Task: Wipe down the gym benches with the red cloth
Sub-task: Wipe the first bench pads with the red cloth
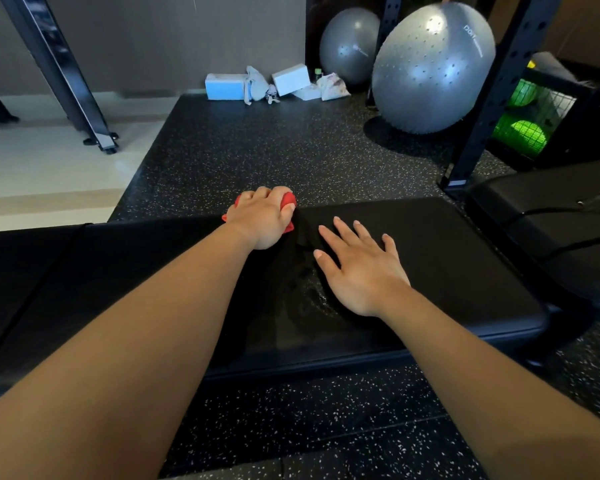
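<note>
Item 1, left hand (260, 220): lying on the far edge of the bench pad, fingers curling round the red cloth (288, 202) and gripping it. The fingertips are tucking out of sight beneath the knuckles.

Item 2, red cloth: bunching under the left hand on the bench (447, 265), at the pad's far edge. Only scraps are showing, at the knuckles, beside the thumb and at the wrist side; its full shape is hidden.

Item 3, right hand (357, 268): resting flat on the pad just beside the left hand, fingers straight and spreading, holding nothing.

Item 4, bench: black padded top running across the view, its left end cut off by the frame and its legs not showing. A faint smeared sheen (309, 285) is lying on the pad between the hands; what it is cannot be told.

Item 5, second bench (551, 230): black, sitting at the right, partly cut off by the frame.

Item 6, speckled floor (257, 143): dark rubber, lying under and beyond the benches.

Item 7, two grey exercise balls (433, 67) (349, 46): the nearer one is overlapping the farther. Printed lettering is too small to read.

Item 8, blue block (224, 86) and white block (290, 79): lying by the wall among soft bundles that are hard to identify.

Item 9, rack upright (492, 91): dark, perforated, hiding part of a wire crate (530, 116) holding green round things.
</note>
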A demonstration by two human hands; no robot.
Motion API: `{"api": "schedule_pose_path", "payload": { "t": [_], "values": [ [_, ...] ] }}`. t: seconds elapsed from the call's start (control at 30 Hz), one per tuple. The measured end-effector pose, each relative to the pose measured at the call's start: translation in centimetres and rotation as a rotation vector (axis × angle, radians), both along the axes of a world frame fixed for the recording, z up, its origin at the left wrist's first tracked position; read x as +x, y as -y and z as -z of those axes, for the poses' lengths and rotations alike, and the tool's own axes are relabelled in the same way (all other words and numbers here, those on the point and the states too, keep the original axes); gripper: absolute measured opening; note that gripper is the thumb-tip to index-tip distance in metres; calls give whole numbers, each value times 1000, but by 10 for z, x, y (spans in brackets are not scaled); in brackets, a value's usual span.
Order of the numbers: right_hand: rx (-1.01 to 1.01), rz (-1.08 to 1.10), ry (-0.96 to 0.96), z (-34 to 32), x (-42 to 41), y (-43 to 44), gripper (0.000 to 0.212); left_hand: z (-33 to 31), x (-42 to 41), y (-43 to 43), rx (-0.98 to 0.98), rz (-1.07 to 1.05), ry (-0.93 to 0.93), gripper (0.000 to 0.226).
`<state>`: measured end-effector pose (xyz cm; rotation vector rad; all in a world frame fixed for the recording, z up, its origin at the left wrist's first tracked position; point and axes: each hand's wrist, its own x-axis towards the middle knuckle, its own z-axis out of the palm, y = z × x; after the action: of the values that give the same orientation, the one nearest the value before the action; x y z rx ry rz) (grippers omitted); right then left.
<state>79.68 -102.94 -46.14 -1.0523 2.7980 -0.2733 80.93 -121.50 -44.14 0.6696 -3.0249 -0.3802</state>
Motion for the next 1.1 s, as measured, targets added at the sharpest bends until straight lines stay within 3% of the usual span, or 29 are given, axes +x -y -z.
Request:
{"api": "schedule_pose_path", "payload": {
  "t": [0.3,0.47,0.63,1.1],
  "values": [
    [-9,14,1,-2,2,0,54,3,10,-3,-29,7,-49,45],
    [-22,15,20,-4,6,-2,54,9,56,-23,-56,80,-146,45],
    [-27,-15,53,-7,9,-8,53,11,92,-46,-49,93,-124,47],
    [-18,52,-19,1,6,-17,59,8,13,-38,-12,67,-89,45]
  ]
}}
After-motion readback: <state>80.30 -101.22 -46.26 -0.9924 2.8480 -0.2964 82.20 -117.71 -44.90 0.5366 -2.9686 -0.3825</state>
